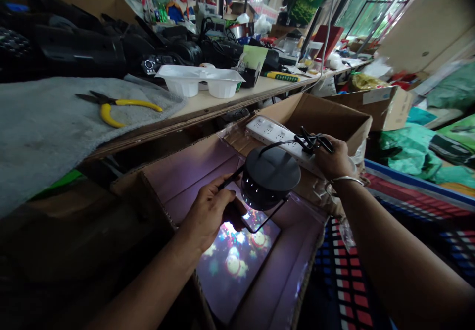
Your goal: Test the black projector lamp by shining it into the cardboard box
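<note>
Item: round black lamp, domed, lit from its underside, held above an open cardboard box. Coloured light spots fall on the box floor directly below the lamp.

Left hand: just left of the lamp, fingers curled shut around the lamp's thin wire bracket and lower side.

Right hand: just right of the lamp and a little above it, fingers closed on a bundled black cable that runs in an arc back to the lamp's top. A metal bangle sits on that wrist.

Behind the lamp, touching the cable hand: white power strip lying on the flap of a second cardboard carton.

Up and left of the lamp: workbench carrying yellow-handled pliers on a grey cloth, and a white two-cup plastic tray. Farther back, black equipment and cables, details unclear.

Right of the lamp, well apart: green plastic bags.
</note>
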{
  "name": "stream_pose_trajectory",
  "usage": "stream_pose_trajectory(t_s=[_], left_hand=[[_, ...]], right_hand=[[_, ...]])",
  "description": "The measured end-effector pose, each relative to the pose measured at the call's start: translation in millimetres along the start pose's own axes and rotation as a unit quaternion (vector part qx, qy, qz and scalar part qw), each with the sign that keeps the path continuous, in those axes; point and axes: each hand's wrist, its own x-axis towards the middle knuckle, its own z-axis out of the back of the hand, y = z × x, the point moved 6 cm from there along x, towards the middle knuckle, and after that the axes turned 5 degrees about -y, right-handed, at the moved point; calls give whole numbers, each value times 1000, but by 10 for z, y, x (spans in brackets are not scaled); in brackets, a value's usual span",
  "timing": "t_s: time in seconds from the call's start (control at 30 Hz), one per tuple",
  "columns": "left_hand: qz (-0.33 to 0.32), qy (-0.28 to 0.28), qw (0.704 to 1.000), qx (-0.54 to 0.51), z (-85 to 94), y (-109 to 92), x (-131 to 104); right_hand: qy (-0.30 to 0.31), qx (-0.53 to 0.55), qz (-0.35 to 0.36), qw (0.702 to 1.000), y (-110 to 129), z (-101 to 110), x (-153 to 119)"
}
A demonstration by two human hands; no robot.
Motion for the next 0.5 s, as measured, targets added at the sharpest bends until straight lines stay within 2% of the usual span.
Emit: stream_pose_trajectory(t_s=[0.5], left_hand=[[7,6,1000,10,-17,-3,-6]], right_hand=[[0,-31,21,999,-12,1,12]])
